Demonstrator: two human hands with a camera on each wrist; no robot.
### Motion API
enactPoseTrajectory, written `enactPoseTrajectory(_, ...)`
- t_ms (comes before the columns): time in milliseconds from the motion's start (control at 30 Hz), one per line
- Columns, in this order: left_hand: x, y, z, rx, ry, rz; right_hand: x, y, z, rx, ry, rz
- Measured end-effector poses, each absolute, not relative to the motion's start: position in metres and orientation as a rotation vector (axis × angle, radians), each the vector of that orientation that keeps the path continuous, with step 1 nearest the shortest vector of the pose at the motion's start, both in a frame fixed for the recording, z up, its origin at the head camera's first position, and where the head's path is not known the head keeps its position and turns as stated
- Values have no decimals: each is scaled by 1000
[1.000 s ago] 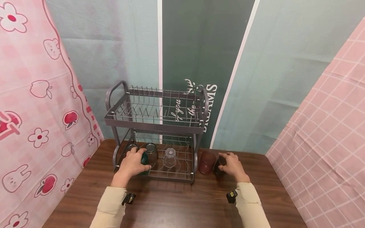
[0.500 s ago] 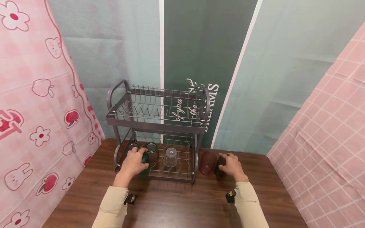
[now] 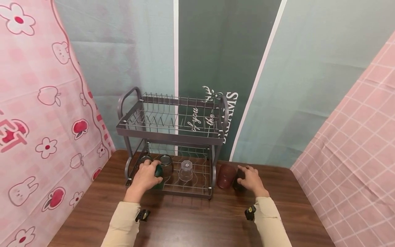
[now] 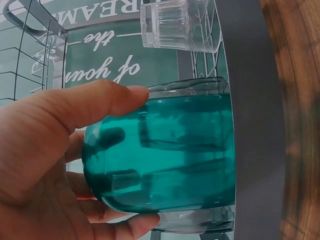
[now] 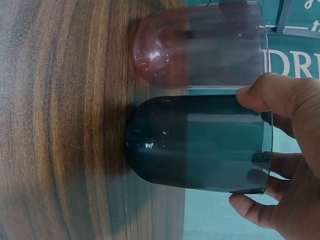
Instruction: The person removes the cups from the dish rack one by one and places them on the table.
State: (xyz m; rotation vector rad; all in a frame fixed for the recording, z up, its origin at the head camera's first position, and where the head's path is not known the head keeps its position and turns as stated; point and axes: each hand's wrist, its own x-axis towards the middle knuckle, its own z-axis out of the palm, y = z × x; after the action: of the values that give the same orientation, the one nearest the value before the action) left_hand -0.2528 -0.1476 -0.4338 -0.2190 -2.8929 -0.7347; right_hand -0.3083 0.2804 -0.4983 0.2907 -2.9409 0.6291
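My left hand (image 3: pixel 145 177) holds a teal glass (image 4: pixel 165 150) by its rounded base. That glass stands upside down on the lower tier of the dish rack (image 3: pixel 169 138), thumb on one side and fingers on the other. On the table right of the rack, my right hand (image 3: pixel 252 180) grips a dark tinted cup (image 5: pixel 195 145) near its rim, the cup upright. Close beside it stands a reddish see-through cup (image 5: pixel 200 47). A small clear glass (image 3: pixel 186 171) and a grey tinted glass (image 3: pixel 166 166) sit inverted on the lower tier. Another glass (image 3: pixel 145 158) is partly hidden behind my left hand.
The two-tier rack has wire slots on top and a raised handle (image 3: pixel 226 109) at each end. The wooden table (image 3: pixel 185 223) extends in front. Patterned pink cloths hang at both sides, and a green-grey curtain (image 3: pixel 228 51) hangs close behind.
The head view shifts slightly. My left thumb has drawn a little closer against the teal glass; my right hand stays on the dark cup.
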Motion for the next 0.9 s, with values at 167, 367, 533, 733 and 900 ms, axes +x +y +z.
enactPoseTrajectory(167, -252, -148, -431, -219, -2905, -739, -307, 281, -497, 293, -2962, 642)
enactPoseTrajectory(367, -250, -148, -424, -224, -2879, -718, -303, 284, -482, 335, -2916, 661)
enactPoseTrajectory(533, -252, -147, -423, -231, -2887, -720, -300, 289, -479, 363, -2914, 639)
enactPoseTrajectory(733, -249, -146, -422, -237, -2864, -720, -292, 290, -476, 361, -2904, 654)
enactPoseTrajectory(900, -246, -147, -419, -260, -2827, -736, -279, 285, -471, 321, -2924, 664)
